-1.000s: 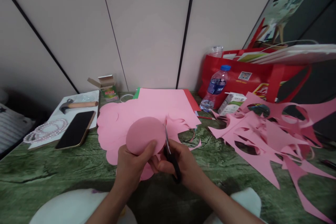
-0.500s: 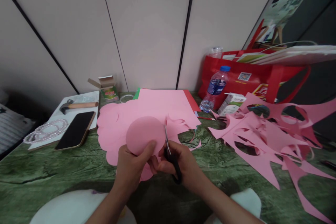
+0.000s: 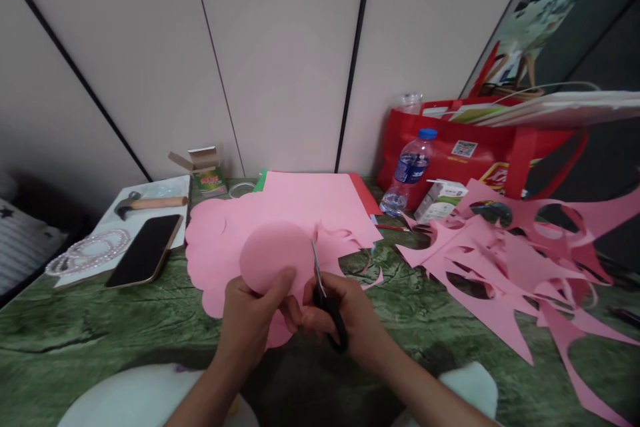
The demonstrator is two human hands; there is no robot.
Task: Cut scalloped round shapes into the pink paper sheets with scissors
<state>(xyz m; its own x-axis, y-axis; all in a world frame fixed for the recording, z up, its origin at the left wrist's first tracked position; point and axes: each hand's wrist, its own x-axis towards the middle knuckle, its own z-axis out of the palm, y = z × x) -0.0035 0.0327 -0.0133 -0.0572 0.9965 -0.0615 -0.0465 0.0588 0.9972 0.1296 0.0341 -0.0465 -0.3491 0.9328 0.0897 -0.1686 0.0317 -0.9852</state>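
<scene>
A round pink paper piece (image 3: 275,253) is held near the middle by my left hand (image 3: 255,310), its thumb on top of the paper. Black-handled scissors (image 3: 330,313) are in my right hand (image 3: 345,313), blades pointing up and away beside the disc's right edge. The fingertips of both hands are close together below the disc. Behind and left of it lie overlapping pink rounded cutouts (image 3: 210,233). A stack of pink sheets (image 3: 315,197) lies farther back, with green and red sheets showing at its edges.
Pink offcuts (image 3: 500,260) are heaped at the right. Behind them stand a bottle (image 3: 410,170), a small white box (image 3: 440,201) and a red bag (image 3: 450,140). At the left lie a phone (image 3: 145,250), a hammer (image 3: 155,202) and beads (image 3: 90,250). An open green box (image 3: 209,179) stands near the wall.
My right hand and the scissors have shifted very slightly away from the disc's edge. My left hand holds the disc almost unchanged.
</scene>
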